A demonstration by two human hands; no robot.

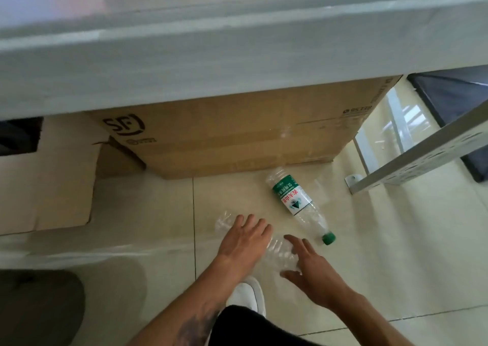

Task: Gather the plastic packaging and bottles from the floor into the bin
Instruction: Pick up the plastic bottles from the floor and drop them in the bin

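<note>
Early stage: both hands, left hand (244,240) and right hand (314,271), fingers spread, closing round clear crumpled bottle (280,253), not gripped; green-capped bottle (298,205) untouched, bin unseen

Your two hands reach down over the floor (132,213), your left hand (244,242) beside your right hand (314,269), with a crumpled clear bottle (280,255) lying between them and touching both. A labelled bottle (295,203) lies on the floor just beyond and right of your right hand, cap toward you. Behind it a large cardboard box (237,134) stands under the desk (211,55), a smaller box (45,181) at its left. Your shoe (247,296) sits below your hands.
</note>
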